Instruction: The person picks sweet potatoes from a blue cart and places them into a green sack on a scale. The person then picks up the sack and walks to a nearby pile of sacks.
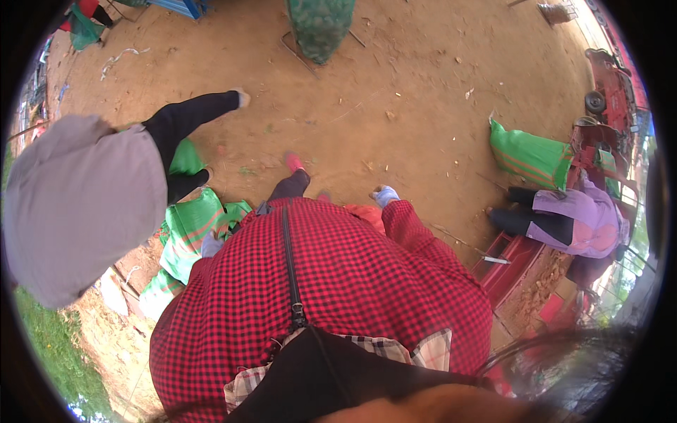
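Observation:
My left hand [211, 245], in a pale glove, is by my left side at a green woven sack [186, 227] with orange stripes. My jacket partly covers that hand, so its grip on the sack is unclear. My right hand [384, 196] is out in front of my right hip, in a pale bluish glove or sleeve end with bare fingertips. Its fingers look curled, and no object shows clearly in them. Close beside it, a red-orange thing [367, 215] is partly hidden by my red checked jacket [338, 275].
A person in a grey top [87, 206] stands close at my left. On the right, a person in purple [582, 217] bends beside a full green sack [529, 153] and a red vehicle [611, 95]. A filled green mesh sack [321, 26] stands ahead on bare soil [370, 121].

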Motion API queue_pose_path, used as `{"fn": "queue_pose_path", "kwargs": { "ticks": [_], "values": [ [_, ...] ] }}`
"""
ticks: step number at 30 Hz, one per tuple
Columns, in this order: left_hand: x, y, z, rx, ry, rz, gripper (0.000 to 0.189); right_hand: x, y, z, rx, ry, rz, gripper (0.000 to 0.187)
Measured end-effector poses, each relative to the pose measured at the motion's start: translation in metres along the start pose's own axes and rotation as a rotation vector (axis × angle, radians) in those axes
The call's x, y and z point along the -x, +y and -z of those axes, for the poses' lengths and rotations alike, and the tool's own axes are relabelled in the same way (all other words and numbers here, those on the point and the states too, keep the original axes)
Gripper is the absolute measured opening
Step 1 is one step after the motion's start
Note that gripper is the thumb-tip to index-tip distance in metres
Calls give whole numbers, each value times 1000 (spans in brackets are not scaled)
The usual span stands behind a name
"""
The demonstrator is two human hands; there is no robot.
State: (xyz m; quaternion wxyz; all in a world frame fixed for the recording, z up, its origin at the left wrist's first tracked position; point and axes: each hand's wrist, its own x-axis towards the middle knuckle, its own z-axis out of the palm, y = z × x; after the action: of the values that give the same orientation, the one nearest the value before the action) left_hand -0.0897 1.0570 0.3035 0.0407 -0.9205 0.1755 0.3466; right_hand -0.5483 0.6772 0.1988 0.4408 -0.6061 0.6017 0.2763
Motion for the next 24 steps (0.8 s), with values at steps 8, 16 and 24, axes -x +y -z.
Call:
{"fn": "queue_pose_path", "kwargs": {
  "ticks": [8,16,24],
  "values": [
    [-133,128,-12,-67,-126,-249,42,-98,-77,35,225,-49,53,42],
    [-150,188,-158,-60,40,-362,28,-339,-201,-33,616,-265,136,47],
    [-138,202,-168,8,20,-322,19,-376,-187,-141,813,-605,277,33]
  ]
}}
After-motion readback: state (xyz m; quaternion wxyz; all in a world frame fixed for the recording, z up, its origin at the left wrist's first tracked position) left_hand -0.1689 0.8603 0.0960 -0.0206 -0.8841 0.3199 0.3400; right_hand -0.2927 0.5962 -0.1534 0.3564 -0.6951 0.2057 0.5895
